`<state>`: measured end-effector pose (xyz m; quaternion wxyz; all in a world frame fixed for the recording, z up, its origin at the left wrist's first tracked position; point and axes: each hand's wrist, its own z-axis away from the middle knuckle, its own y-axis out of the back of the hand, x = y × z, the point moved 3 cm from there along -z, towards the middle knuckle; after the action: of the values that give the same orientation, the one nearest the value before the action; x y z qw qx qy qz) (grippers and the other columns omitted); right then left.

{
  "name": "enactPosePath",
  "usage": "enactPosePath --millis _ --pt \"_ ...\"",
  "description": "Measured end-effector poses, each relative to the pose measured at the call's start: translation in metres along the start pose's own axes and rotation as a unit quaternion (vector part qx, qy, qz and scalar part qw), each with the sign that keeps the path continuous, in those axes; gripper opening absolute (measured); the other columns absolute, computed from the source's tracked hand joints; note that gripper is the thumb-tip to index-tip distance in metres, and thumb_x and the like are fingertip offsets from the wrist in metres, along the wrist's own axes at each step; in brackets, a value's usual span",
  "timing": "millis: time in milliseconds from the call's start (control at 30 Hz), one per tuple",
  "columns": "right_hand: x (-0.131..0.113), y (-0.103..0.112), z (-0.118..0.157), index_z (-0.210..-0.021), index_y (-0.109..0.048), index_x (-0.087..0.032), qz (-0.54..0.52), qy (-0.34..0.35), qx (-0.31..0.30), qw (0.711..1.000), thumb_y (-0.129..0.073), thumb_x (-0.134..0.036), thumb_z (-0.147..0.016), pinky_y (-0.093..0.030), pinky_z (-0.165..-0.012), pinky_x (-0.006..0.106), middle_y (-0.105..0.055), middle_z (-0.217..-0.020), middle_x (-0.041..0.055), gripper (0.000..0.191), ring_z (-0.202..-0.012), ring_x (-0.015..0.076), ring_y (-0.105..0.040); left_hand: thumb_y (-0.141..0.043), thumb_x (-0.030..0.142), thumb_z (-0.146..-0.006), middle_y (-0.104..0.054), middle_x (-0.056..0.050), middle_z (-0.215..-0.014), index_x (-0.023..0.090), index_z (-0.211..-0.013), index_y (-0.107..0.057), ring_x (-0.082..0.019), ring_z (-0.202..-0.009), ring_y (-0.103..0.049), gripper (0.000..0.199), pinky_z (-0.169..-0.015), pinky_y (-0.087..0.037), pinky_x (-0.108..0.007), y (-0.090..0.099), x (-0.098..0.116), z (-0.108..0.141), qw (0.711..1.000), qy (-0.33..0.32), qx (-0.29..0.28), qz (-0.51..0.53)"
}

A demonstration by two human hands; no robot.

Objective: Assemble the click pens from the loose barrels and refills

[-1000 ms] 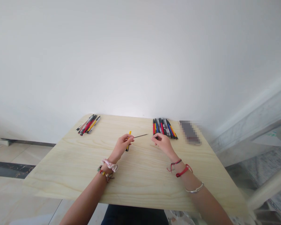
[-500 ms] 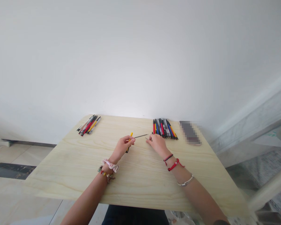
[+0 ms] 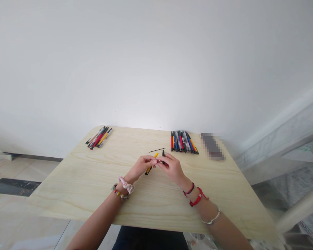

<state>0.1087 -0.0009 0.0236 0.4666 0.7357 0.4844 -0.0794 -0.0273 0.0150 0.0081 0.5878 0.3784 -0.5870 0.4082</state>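
Observation:
My left hand (image 3: 143, 167) is closed on a yellow pen barrel (image 3: 155, 155) with a black end, held at a slant. Close beside it, my right hand (image 3: 172, 168) pinches a small black tapered pen part (image 3: 163, 152) that points up. The fingertips of both hands meet or nearly meet, hiding whatever lies between them. Just beyond them, a thin dark pen refill (image 3: 157, 150) lies on the wooden table (image 3: 135, 205).
At the table's far left is a small bunch of pens (image 3: 99, 137) in several colours. A larger row of pens (image 3: 184, 141) lies at the back right, beside a blurred phone-like slab (image 3: 212, 146). A white wall (image 3: 156, 69) borders the far edge.
Both hands have come together, the left moving right with the yellow barrel. A black pen part now shows upright in my right hand. The refill lies apart from both hands.

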Motion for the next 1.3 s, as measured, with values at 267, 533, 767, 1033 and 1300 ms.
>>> enactPosePath --millis 267,533,767,1033,1300 --pt "-0.002 0.005 -0.001 -0.078 -0.059 -0.018 0.013 0.008 0.026 1.0 -0.048 -0.02 -0.078 -0.039 -0.051 0.021 -0.049 -0.066 0.0005 0.011 -0.053 0.0093 -0.045 -0.054 0.035 -0.069 -0.054 0.001 -0.057 0.013 -0.062 -0.059 -0.009 -0.058 -0.048 0.024 -0.057 -0.038 -0.02 -0.004 0.001 0.0 0.996 -0.034 -0.019 -0.076" --pt "0.009 0.022 -0.004 -0.079 -0.055 -0.017 0.025 -0.044 0.027 0.998 -0.045 -0.019 -0.079 -0.04 -0.055 0.022 -0.051 -0.07 0.0016 0.009 -0.06 0.0114 -0.048 -0.034 0.017 -0.079 -0.06 -0.001 -0.074 0.018 -0.077 -0.046 -0.01 -0.061 -0.053 0.012 -0.063 -0.041 -0.023 -0.001 0.006 0.008 0.957 -0.094 -0.008 -0.274" --pt "0.008 0.018 -0.001 -0.083 -0.056 -0.018 0.058 -0.012 -0.022 0.998 -0.042 -0.023 -0.082 -0.041 -0.06 0.024 -0.05 -0.072 0.0029 0.014 -0.065 0.0132 -0.05 -0.039 0.016 -0.078 -0.063 -0.002 -0.082 0.02 -0.09 -0.04 -0.011 -0.066 -0.056 0.012 -0.063 -0.043 -0.023 -0.006 0.01 0.011 0.945 -0.104 -0.016 -0.309" --pt "0.009 0.019 0.0 -0.088 -0.058 -0.02 0.017 -0.023 -0.022 0.999 -0.043 -0.023 -0.081 -0.043 -0.061 0.025 -0.051 -0.074 0.0033 0.016 -0.068 0.0141 -0.052 -0.041 0.02 -0.079 -0.063 -0.004 -0.087 0.018 -0.091 -0.048 -0.014 -0.079 -0.058 0.014 -0.072 -0.043 -0.025 -0.007 0.011 0.011 0.951 -0.112 -0.049 -0.284" --pt "0.009 0.027 -0.001 -0.087 -0.058 -0.018 -0.05 -0.064 0.016 0.997 -0.045 -0.024 -0.08 -0.042 -0.055 0.023 -0.055 -0.074 0.0035 0.016 -0.06 0.0117 -0.052 -0.042 0.026 -0.08 -0.059 -0.005 -0.086 0.017 -0.089 -0.045 -0.014 -0.08 -0.059 0.013 -0.072 -0.045 -0.027 -0.002 0.013 0.009 0.976 -0.115 -0.006 -0.185"
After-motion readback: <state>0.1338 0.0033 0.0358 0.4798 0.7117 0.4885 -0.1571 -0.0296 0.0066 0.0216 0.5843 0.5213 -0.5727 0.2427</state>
